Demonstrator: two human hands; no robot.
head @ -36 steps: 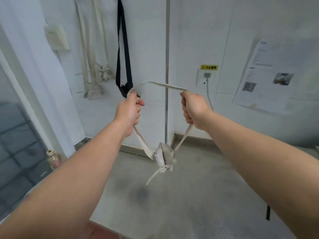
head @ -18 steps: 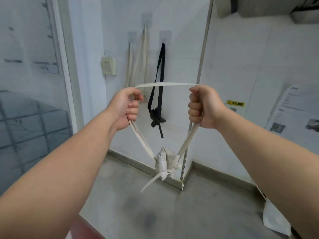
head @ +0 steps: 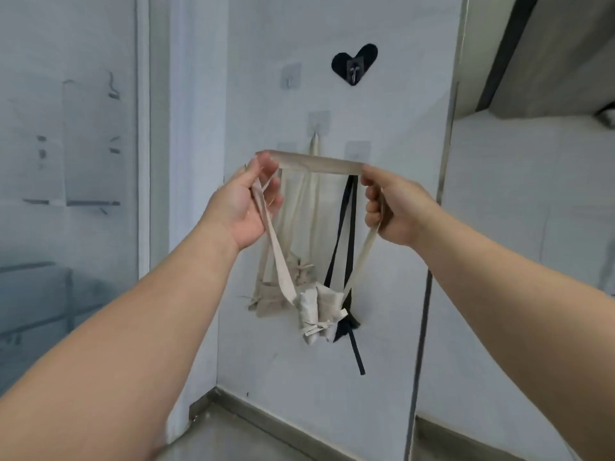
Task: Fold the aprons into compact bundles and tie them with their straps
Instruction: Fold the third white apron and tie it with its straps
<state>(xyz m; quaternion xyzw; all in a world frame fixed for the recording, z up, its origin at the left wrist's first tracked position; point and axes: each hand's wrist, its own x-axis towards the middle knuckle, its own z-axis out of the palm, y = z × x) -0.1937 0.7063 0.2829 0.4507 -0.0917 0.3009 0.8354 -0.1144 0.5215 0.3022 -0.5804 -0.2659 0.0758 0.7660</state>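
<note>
**Apron bundle (head: pixel 316 307) dangling between both hands**

The left hand (head: pixel 244 207) is pinching one end of the beige strap loop (head: pixel 319 164). The tied apron bundle is hanging below, midway between the hands, in front of wall-hung bundles (head: pixel 268 299). The right hand (head: pixel 394 207) is clenching the loop's other end.

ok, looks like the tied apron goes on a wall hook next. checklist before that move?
1. Beige bundle tied shut: ok, a strap knot shows at its lower end.
2. Loop strap spread open: ok, stretched flat between left hand and right hand.
3. Grip on both sides: ok, the left pinches the strap and the right's fingers curl round it.
4. Free hook: ok, heart hook carries nothing.
5. Middle hook: not ok, a beige strap hangs from it.
6. Loop clear of the hung bundles behind: cannot tell, they overlap in this view.
</note>
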